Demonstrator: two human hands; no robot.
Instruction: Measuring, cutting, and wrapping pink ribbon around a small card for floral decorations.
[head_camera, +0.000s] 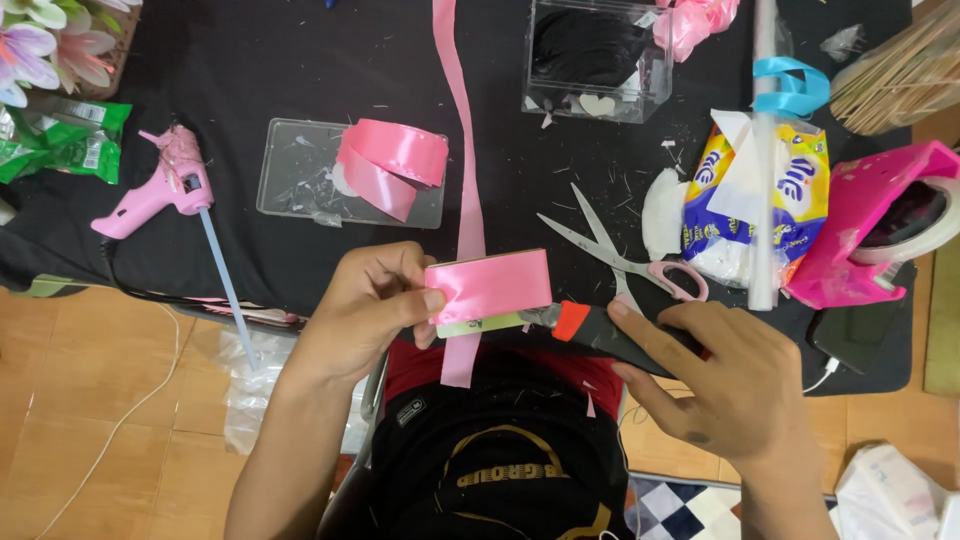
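i see my left hand (375, 300) pinching a folded pink ribbon (488, 285) over a pale card (480, 324) just left of the pink-handled scissors (625, 255) on the desk (300, 80), while my right hand (725, 380) grips what looks like a utility knife (590, 328) touching it.

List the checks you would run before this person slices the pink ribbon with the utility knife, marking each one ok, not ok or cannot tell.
1. Left hand pinches the folded pink ribbon firmly: ok.
2. Right hand has a full grip on the utility knife: ok.
3. Blade tip at the ribbon's edge: ok.
4. Left fingers out of the blade's path: cannot tell.
5. Scissors lying out of the way: ok.
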